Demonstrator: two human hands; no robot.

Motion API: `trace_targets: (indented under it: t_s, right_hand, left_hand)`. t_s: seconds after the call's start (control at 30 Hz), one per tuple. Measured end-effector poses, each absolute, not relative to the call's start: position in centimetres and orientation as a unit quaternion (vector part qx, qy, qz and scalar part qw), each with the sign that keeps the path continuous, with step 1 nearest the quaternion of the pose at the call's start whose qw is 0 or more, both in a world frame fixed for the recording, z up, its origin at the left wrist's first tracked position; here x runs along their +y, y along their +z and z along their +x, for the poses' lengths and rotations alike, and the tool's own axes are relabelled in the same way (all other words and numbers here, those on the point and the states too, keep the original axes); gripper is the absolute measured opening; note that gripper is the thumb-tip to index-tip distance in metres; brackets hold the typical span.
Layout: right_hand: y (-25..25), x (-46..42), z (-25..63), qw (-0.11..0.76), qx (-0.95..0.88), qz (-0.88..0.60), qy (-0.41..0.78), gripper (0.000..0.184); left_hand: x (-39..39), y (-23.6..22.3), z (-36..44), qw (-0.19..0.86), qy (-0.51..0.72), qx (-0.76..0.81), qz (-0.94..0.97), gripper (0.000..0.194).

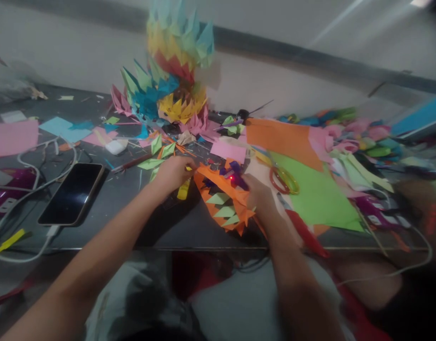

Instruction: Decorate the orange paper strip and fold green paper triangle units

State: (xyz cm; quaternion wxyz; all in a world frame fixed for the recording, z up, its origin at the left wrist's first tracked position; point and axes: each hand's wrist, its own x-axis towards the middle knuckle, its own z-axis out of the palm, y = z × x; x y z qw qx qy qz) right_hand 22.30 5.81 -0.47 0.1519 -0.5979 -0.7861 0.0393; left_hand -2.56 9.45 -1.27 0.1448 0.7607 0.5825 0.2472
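Note:
An orange folded-paper piece (218,199) with pointed edges and pale green paper spikes is held up over the front of the table. Its left tip meets the pinched fingers of my left hand (173,175). My right hand (262,196) grips its right side, with the fingertips mostly hidden behind the paper. Dark purple paper folds (235,171) stand at its top, where a small red light shows. A yellow strip (183,190) sits just below my left hand. Pale green folded leaves (156,145) are behind that hand.
A tall model of folded colored paper (178,61) stands against the wall. A phone (73,194) on a white cable lies left. Scissors (284,180) rest on green paper (317,199) at right, near an orange sheet (280,139). Paper scraps litter the back. Another person's arm (418,201) is far right.

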Motion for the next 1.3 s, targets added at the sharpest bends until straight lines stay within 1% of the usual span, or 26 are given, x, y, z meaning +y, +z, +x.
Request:
trace_targets:
  t_s: [0.13, 0.33, 0.6, 1.0, 1.13, 1.3]
  right_hand:
    - [-0.8, 5.7, 22.6, 0.202, -0.814, -0.544, 0.0, 0.036]
    - [-1.9, 6.3, 23.2, 0.239, -0.819, -0.517, -0.063, 0.032]
    - [-2.0, 6.4, 23.8, 0.25, -0.815, -0.517, -0.075, 0.032]
    - [-1.4, 6.1, 24.3, 0.238, -0.814, -0.522, -0.096, 0.033]
    - [-1.3, 6.0, 24.6, 0.216, -0.819, -0.524, -0.086, 0.037]
    - [-1.6, 6.1, 24.9, 0.247, -0.773, -0.578, -0.088, 0.046]
  left_hand:
    - [9.4, -1.1, -2.5, 0.146, 0.232, 0.583, 0.765, 0.012]
    - [9.4, -1.1, -2.6, 0.141, 0.222, 0.593, 0.761, 0.013]
    - [9.5, -1.1, -2.6, 0.144, 0.232, 0.584, 0.764, 0.011]
    - [9.5, -1.1, -2.6, 0.156, 0.243, 0.584, 0.759, 0.013]
    - [9.2, -0.6, -2.6, 0.157, 0.248, 0.577, 0.762, 0.015]
    - [9.0, -0.5, -2.4, 0.147, 0.291, 0.542, 0.774, 0.019]
